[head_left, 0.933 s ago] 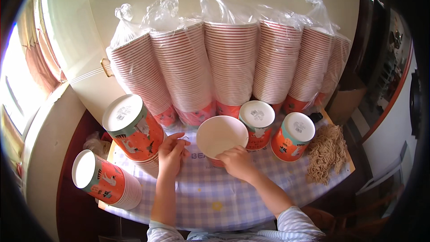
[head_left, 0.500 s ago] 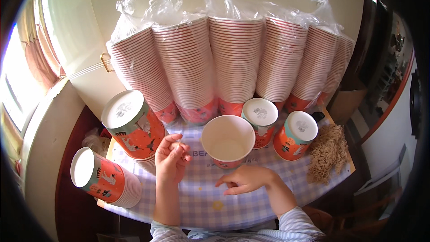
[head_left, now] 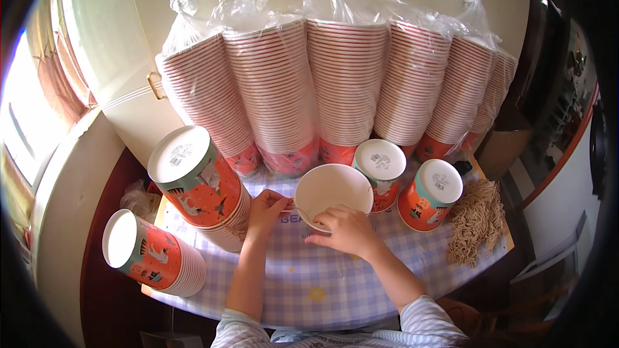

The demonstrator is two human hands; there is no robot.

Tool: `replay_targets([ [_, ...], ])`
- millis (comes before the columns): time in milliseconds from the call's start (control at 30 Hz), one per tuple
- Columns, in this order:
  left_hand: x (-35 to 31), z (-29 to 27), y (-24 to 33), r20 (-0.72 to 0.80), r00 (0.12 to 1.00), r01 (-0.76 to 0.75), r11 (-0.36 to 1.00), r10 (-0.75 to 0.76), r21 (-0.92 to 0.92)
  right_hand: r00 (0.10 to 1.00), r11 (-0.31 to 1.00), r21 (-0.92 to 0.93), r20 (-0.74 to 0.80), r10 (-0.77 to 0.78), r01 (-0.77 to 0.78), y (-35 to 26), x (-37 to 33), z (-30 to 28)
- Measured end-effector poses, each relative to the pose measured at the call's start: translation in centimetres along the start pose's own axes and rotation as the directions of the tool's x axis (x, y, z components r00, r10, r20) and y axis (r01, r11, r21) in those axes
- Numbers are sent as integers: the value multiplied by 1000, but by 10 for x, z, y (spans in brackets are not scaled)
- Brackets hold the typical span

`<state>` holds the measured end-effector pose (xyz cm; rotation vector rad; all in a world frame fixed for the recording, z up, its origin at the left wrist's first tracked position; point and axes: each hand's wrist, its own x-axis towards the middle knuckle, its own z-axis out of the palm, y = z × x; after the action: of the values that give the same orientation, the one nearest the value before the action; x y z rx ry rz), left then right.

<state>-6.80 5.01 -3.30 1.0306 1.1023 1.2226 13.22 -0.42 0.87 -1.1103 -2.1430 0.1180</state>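
Observation:
A white-lined paper bucket [head_left: 333, 187] stands mouth up before me on the table. My left hand [head_left: 265, 214] is at its left rim, thumb and forefinger pinched on what looks like a thin twine cord; the strand is hard to make out. Bent over the near rim, my right hand [head_left: 345, 229] has its fingers inside and its thumb outside, closed on the bucket's edge. Whatever else its fingertips touch is hidden. Beside the left hand leans an upside-down stack of orange paper buckets [head_left: 203, 193].
Tall stacks of buckets in clear plastic [head_left: 345, 84] line the back. Upturned orange buckets [head_left: 431, 196] and a twine heap [head_left: 475, 222] are at the right. A shorter stack [head_left: 158, 254] stands at the left edge of the checked tablecloth [head_left: 296, 290].
My left hand has moved right to the bucket's left rim, fingers pinched. My right hand has risen from in front of the bucket to its near rim, fingers now inside.

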Motion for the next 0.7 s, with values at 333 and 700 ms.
replay_targets([
  [333,-10,1,7,146,987,70,995,-60,-69,746,991,-83,652,135,-106,9,-13,-61],
  [700,-28,4,19,723,690,241,927,45,-288,986,761,648,144,-81,-33,6,-19,-80],
])
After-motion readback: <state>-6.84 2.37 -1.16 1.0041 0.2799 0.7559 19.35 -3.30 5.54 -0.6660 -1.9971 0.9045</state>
